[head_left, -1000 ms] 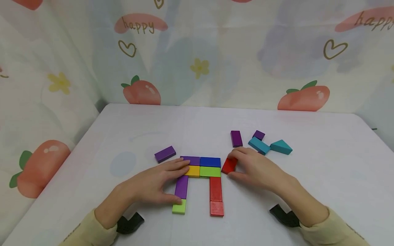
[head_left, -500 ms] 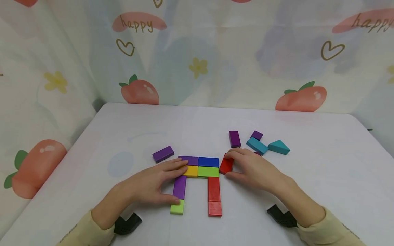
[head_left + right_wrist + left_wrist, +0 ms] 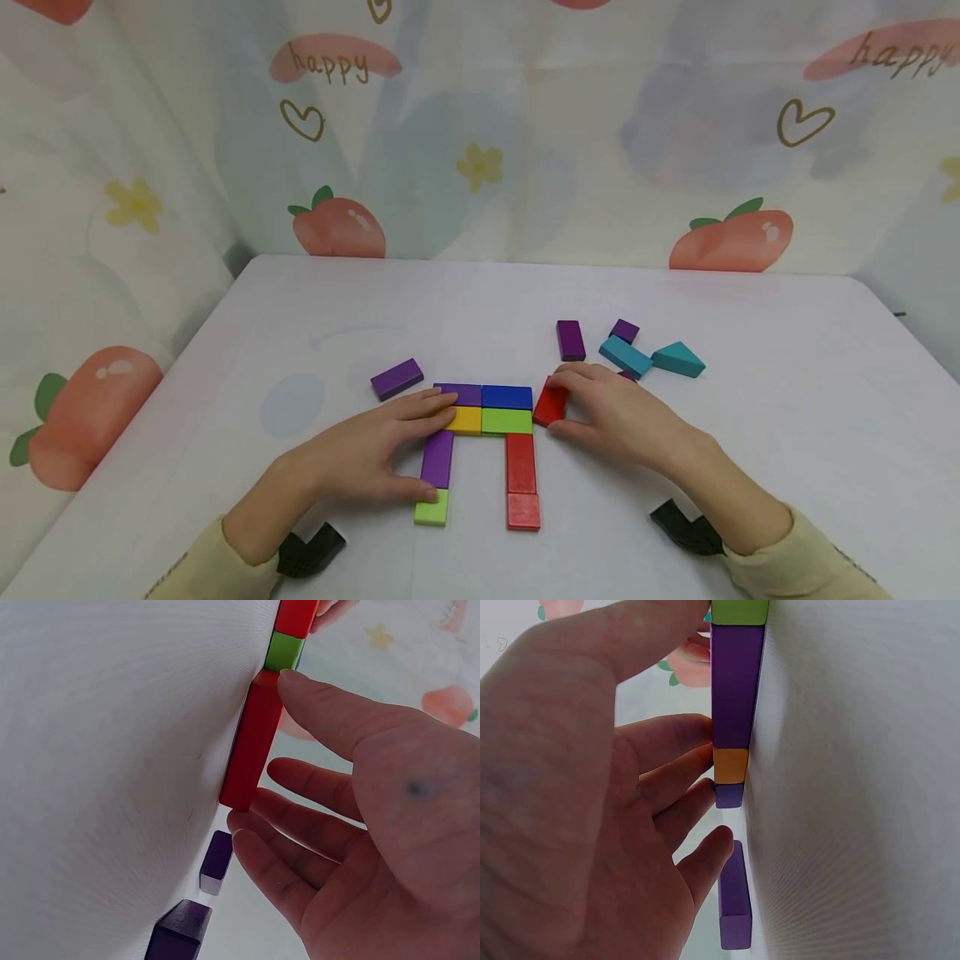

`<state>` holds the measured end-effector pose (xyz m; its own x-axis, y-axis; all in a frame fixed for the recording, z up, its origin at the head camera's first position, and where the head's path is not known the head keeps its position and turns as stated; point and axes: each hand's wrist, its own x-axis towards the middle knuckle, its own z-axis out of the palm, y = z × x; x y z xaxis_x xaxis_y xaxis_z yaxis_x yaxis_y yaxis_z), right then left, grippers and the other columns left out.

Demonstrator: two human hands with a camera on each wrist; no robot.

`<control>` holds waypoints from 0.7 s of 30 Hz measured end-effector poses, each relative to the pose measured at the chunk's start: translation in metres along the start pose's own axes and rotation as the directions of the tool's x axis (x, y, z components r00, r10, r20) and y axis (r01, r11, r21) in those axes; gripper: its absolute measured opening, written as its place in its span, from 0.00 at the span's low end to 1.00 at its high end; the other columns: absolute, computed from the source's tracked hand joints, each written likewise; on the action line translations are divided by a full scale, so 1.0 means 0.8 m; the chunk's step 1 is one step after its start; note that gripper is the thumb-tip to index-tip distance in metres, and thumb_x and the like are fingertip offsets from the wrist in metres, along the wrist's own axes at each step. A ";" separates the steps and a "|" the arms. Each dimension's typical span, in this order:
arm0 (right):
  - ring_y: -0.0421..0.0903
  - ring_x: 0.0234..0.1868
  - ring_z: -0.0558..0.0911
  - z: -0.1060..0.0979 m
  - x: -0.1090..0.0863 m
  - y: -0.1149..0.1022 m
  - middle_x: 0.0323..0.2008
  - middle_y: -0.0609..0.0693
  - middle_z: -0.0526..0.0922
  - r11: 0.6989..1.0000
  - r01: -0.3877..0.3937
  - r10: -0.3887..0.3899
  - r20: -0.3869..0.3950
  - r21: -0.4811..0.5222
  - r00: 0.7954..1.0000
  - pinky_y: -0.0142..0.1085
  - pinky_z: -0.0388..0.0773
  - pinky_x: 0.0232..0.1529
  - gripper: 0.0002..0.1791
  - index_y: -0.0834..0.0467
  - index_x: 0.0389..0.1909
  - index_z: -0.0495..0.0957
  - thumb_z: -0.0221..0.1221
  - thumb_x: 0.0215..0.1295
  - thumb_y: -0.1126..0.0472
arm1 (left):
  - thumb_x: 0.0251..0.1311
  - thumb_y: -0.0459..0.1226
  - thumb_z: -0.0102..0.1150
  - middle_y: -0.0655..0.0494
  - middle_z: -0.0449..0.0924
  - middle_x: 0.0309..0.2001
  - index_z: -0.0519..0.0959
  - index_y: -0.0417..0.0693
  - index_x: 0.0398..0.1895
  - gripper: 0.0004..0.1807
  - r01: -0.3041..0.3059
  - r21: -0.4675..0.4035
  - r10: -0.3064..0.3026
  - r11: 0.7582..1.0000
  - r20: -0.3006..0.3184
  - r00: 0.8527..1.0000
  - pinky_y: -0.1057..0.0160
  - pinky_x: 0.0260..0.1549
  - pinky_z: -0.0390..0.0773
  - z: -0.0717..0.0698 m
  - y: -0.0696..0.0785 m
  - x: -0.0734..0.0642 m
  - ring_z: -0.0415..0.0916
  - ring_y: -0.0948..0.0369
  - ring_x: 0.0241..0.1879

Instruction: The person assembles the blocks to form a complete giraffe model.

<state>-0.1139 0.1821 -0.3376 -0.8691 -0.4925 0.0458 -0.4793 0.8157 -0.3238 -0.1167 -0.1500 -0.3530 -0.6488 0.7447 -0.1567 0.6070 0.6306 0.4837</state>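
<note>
Flat toy blocks lie joined in an arch-like figure. Across its top sit a purple block (image 3: 467, 394), a blue block (image 3: 507, 397), a yellow block (image 3: 468, 420) and a green block (image 3: 507, 422). One leg has a purple block (image 3: 437, 460) above a lime block (image 3: 431, 507); the other has two red blocks (image 3: 521, 463). My left hand (image 3: 367, 450) rests its extended fingers on the top left blocks, thumb on the lime one. My right hand (image 3: 622, 412) pinches a tilted red block (image 3: 550, 402) end to end, its corner beside the green block.
A loose purple block (image 3: 397, 379) lies behind the left hand. Beyond the right hand are another purple block (image 3: 571, 340), a small purple piece (image 3: 625, 331), a teal block (image 3: 626, 357) and a teal triangular block (image 3: 678, 360). A patterned cloth (image 3: 555, 217) hangs behind the white table (image 3: 450, 300).
The whole head view has shifted slightly left. The pinched red block seems to have come marginally closer to the figure; the left hand keeps its place on the blocks.
</note>
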 end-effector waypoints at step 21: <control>0.53 0.55 0.79 -0.005 0.000 0.002 0.50 0.50 0.81 0.999 -0.037 0.036 0.028 0.020 0.999 0.49 0.82 0.52 0.27 0.56 0.58 0.80 0.73 0.59 0.51 | 0.56 0.64 0.65 0.70 0.47 0.79 0.63 0.56 0.78 0.49 -0.005 0.010 0.005 1.000 -0.004 1.000 0.52 0.71 0.59 0.002 -0.002 0.001 0.38 0.64 0.78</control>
<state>-0.1151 0.1844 -0.3342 -0.8820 -0.4712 0.0076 -0.4448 0.8270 -0.3438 -0.1171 -0.1499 -0.3554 -0.6476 0.7469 -0.1511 0.6146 0.6291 0.4758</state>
